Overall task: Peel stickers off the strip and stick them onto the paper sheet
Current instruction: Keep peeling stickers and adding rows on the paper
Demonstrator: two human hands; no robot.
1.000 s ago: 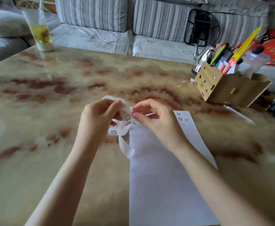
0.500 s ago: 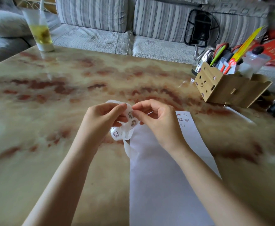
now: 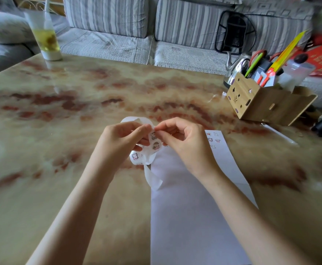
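A curled white sticker strip [image 3: 152, 148] with small cartoon stickers hangs between both hands above the table. My left hand [image 3: 120, 142] grips the strip from the left, thumb and fingers curled round it. My right hand [image 3: 183, 142] pinches at the strip's upper edge with thumb and forefinger, right beside the left thumb. A loose tail of the strip droops toward me. Below lies a long white paper sheet [image 3: 186, 217]; several small stickers [image 3: 213, 139] sit near its far right corner.
The marble-patterned table [image 3: 60, 131] carries a wooden pen holder [image 3: 267, 104] full of pens and scissors at the right, a metal kettle [image 3: 234, 67] behind it, and a drink cup [image 3: 45, 39] at the far left. A striped sofa [image 3: 156, 25] runs behind.
The strip has been turned and fed along, so different stickers face me. My right fingertips have closed in on the strip's top edge next to my left thumb.
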